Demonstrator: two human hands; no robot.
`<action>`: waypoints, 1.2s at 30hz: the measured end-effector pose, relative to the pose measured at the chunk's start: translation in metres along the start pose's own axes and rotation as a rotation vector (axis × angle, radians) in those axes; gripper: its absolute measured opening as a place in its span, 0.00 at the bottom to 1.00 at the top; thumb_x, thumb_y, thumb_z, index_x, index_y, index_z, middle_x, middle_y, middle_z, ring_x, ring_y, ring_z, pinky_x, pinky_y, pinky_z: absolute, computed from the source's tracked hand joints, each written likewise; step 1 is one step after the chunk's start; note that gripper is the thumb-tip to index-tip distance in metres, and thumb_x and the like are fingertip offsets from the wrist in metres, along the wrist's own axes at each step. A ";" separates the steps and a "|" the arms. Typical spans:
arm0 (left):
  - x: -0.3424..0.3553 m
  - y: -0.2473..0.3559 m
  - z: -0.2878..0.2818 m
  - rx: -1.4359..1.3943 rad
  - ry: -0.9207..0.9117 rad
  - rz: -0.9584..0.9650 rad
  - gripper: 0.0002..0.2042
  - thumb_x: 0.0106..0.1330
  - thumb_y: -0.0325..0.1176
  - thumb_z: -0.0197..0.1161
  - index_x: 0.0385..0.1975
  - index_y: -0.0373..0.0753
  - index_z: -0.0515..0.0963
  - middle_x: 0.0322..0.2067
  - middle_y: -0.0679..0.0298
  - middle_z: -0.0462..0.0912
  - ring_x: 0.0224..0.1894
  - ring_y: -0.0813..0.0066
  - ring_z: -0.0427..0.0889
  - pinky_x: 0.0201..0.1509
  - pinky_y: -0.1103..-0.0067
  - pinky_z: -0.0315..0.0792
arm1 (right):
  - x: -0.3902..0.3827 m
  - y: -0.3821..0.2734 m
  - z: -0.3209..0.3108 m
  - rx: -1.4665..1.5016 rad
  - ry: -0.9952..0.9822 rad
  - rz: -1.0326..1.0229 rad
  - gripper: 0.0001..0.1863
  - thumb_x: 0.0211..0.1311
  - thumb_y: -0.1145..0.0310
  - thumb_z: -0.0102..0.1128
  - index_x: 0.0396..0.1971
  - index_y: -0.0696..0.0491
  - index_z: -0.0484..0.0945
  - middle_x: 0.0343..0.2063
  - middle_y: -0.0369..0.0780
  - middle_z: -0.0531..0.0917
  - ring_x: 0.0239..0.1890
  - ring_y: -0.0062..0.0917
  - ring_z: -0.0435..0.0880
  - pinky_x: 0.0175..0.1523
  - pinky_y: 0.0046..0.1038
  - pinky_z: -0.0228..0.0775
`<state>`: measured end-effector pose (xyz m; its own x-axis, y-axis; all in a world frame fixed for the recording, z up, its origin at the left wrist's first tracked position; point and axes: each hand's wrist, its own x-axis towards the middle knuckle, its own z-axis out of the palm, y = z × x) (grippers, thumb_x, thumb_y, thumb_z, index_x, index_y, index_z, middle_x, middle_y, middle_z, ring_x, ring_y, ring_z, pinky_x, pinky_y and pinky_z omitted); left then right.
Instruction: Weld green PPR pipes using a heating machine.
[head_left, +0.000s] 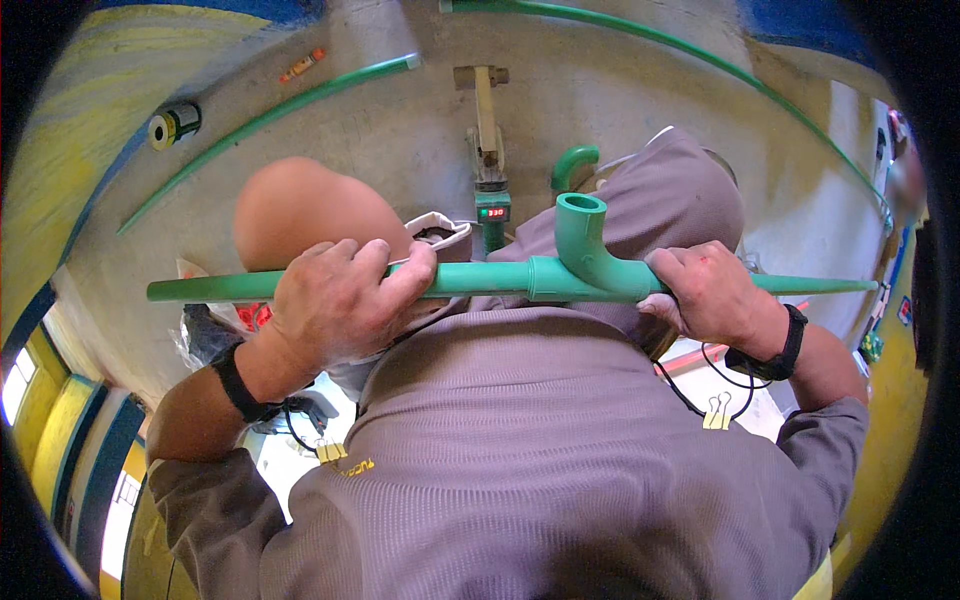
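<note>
A long green plastic pipe (475, 278) lies crosswise in front of my torso. Partway along it sits a green tee fitting (590, 272), its curved branch pointing up with an open round mouth. My left hand (345, 295) is closed over the pipe to the left of the fitting. On the other side, my right hand (712, 295) wraps around the pipe right at the fitting's end and hides that joint. Beyond the pipe, between my knees, a pipe-welding tool (493, 205) shows a lit red display.
A hammer (486, 112) lies past the welding tool. Near my right knee is a curved green fitting (573, 167). Green pipes lie on the floor at the far left (290, 105) and far right (700, 55). A round roll (175, 126) and an orange tube (302, 65) lie farther left.
</note>
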<state>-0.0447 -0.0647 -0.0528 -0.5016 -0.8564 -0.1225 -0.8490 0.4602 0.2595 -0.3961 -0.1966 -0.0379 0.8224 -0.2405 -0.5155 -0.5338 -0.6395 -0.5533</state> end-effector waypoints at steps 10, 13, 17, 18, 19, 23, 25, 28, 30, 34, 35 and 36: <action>-0.001 0.003 0.000 -0.021 -0.035 0.017 0.24 0.52 0.47 0.68 0.48 0.45 0.76 0.21 0.66 0.69 0.21 0.70 0.74 0.21 0.73 0.67 | -0.004 0.001 0.004 -0.056 0.016 -0.015 0.20 0.60 0.51 0.59 0.32 0.53 0.69 0.20 0.45 0.78 0.24 0.43 0.80 0.28 0.41 0.71; -0.001 0.005 -0.001 0.009 -0.058 0.024 0.24 0.53 0.47 0.67 0.49 0.45 0.76 0.21 0.66 0.69 0.22 0.71 0.74 0.22 0.73 0.67 | -0.006 0.001 0.005 -0.068 0.029 -0.020 0.19 0.60 0.51 0.58 0.33 0.54 0.69 0.19 0.44 0.78 0.24 0.42 0.80 0.28 0.41 0.71; -0.002 0.008 -0.001 0.049 -0.024 0.026 0.16 0.58 0.42 0.61 0.47 0.51 0.78 0.21 0.69 0.68 0.22 0.75 0.74 0.22 0.78 0.67 | -0.009 -0.001 0.007 -0.099 0.031 0.001 0.19 0.60 0.51 0.58 0.34 0.54 0.69 0.21 0.44 0.78 0.25 0.42 0.80 0.28 0.41 0.71; -0.004 0.007 -0.002 0.079 -0.012 0.029 0.17 0.57 0.41 0.62 0.48 0.50 0.78 0.22 0.69 0.68 0.22 0.76 0.73 0.22 0.78 0.66 | -0.009 -0.005 0.008 -0.114 0.052 0.026 0.20 0.59 0.50 0.59 0.34 0.54 0.70 0.22 0.44 0.77 0.26 0.42 0.80 0.29 0.41 0.72; -0.007 0.005 -0.002 0.109 -0.001 0.032 0.19 0.56 0.40 0.63 0.49 0.50 0.78 0.22 0.69 0.68 0.23 0.76 0.73 0.23 0.79 0.65 | -0.010 -0.006 0.008 -0.129 0.073 0.052 0.21 0.58 0.49 0.60 0.34 0.53 0.70 0.24 0.44 0.77 0.27 0.42 0.80 0.30 0.40 0.72; -0.034 -0.006 0.003 0.098 0.136 -0.036 0.21 0.54 0.38 0.65 0.50 0.49 0.78 0.25 0.69 0.70 0.26 0.75 0.73 0.27 0.77 0.66 | -0.026 -0.006 0.003 -0.054 0.163 0.162 0.22 0.55 0.49 0.63 0.33 0.53 0.72 0.26 0.44 0.76 0.29 0.42 0.80 0.33 0.40 0.72; -0.047 -0.013 0.004 0.116 0.213 -0.012 0.22 0.53 0.38 0.66 0.51 0.49 0.77 0.28 0.68 0.71 0.28 0.74 0.73 0.31 0.75 0.66 | -0.039 0.000 0.002 0.002 0.035 0.221 0.20 0.54 0.51 0.65 0.30 0.53 0.72 0.27 0.44 0.76 0.29 0.41 0.79 0.34 0.40 0.71; -0.049 -0.023 -0.005 0.061 0.108 -0.107 0.22 0.51 0.38 0.67 0.49 0.47 0.76 0.29 0.65 0.72 0.31 0.66 0.76 0.33 0.70 0.68 | -0.045 0.008 0.006 -0.035 0.093 0.191 0.17 0.52 0.57 0.67 0.28 0.54 0.71 0.27 0.44 0.75 0.29 0.41 0.77 0.32 0.40 0.69; -0.048 -0.032 -0.013 -0.078 -0.082 -0.213 0.22 0.49 0.39 0.70 0.46 0.46 0.76 0.29 0.62 0.74 0.32 0.60 0.78 0.32 0.67 0.70 | -0.045 0.008 0.009 -0.085 0.148 0.204 0.18 0.48 0.60 0.68 0.27 0.54 0.69 0.24 0.43 0.75 0.28 0.41 0.77 0.31 0.40 0.68; -0.046 -0.039 -0.012 -0.150 -0.132 -0.158 0.22 0.48 0.42 0.71 0.45 0.46 0.76 0.25 0.64 0.74 0.28 0.62 0.78 0.29 0.68 0.71 | -0.044 0.023 0.025 -0.037 0.199 0.150 0.19 0.45 0.60 0.69 0.28 0.54 0.69 0.23 0.42 0.75 0.27 0.41 0.78 0.31 0.41 0.68; -0.046 -0.040 -0.009 -0.145 -0.107 -0.129 0.22 0.47 0.43 0.72 0.43 0.45 0.76 0.24 0.64 0.74 0.26 0.63 0.78 0.27 0.69 0.71 | -0.043 0.025 0.027 -0.053 0.188 0.130 0.20 0.45 0.59 0.69 0.28 0.54 0.68 0.22 0.42 0.75 0.27 0.41 0.78 0.31 0.41 0.68; -0.046 -0.039 -0.006 -0.142 -0.081 -0.104 0.22 0.47 0.45 0.72 0.42 0.45 0.76 0.23 0.65 0.73 0.24 0.64 0.78 0.26 0.69 0.71 | -0.042 0.028 0.029 -0.069 0.172 0.108 0.20 0.44 0.59 0.69 0.28 0.53 0.68 0.21 0.42 0.75 0.27 0.41 0.79 0.30 0.41 0.69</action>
<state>0.0125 -0.0442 -0.0512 -0.4291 -0.8731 -0.2314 -0.8678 0.3275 0.3736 -0.4512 -0.1830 -0.0505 0.7855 -0.4280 -0.4470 -0.6111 -0.6504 -0.4512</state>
